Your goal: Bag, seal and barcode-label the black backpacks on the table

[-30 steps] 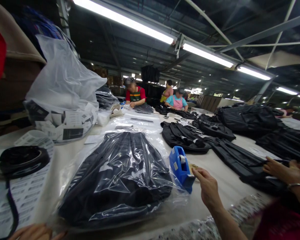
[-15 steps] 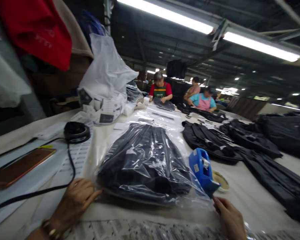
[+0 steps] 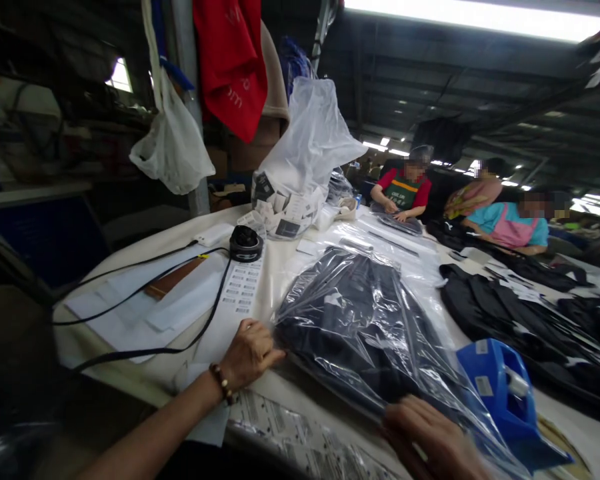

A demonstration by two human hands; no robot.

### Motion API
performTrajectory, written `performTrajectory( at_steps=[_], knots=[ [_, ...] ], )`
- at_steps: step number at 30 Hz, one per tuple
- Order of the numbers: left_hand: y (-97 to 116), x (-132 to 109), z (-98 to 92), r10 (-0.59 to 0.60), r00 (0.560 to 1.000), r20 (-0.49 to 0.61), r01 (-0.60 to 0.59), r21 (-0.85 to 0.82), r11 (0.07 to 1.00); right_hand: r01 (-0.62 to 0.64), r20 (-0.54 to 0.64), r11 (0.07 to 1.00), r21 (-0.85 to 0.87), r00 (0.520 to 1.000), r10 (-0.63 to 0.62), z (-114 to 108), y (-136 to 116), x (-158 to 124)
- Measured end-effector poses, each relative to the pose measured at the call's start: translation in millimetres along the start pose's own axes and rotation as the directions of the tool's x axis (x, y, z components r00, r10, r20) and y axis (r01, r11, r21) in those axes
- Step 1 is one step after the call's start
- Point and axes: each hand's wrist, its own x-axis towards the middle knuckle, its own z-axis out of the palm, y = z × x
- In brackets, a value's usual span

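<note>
Black bundle point(image 3: 360, 320) in clear plastic lies on the table point(image 3: 140, 243), left hand point(image 3: 250, 353) half-curled at its near left corner, blurred right hand point(image 3: 433, 433) bent-fingered at its near edge, either's grip unclear; blue tape dispenser point(image 3: 505, 413) just right

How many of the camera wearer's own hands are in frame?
2. The left hand is at the near left corner of the bagged dark item; the right hand, blurred, is by its near edge, left of the blue tape dispenser.
</note>
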Motion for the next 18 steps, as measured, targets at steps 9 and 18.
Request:
performTrajectory(
  at_steps=[9, 18],
  knots=[
    [0, -1, 4.3, -0.075, 0.997, -0.020, 0.074, -0.050, 0.996, 0.256, 0.237, 0.881, -0.398, 0.956, -0.171, 50, -39, 117],
    [-3, -4, 8.5, -0.075, 0.997, -0.018, 0.073, -0.086, 0.994, -0.077, 0.140, 0.891, -0.448, 0.978, 0.155, 64, -47, 128]
  ],
)
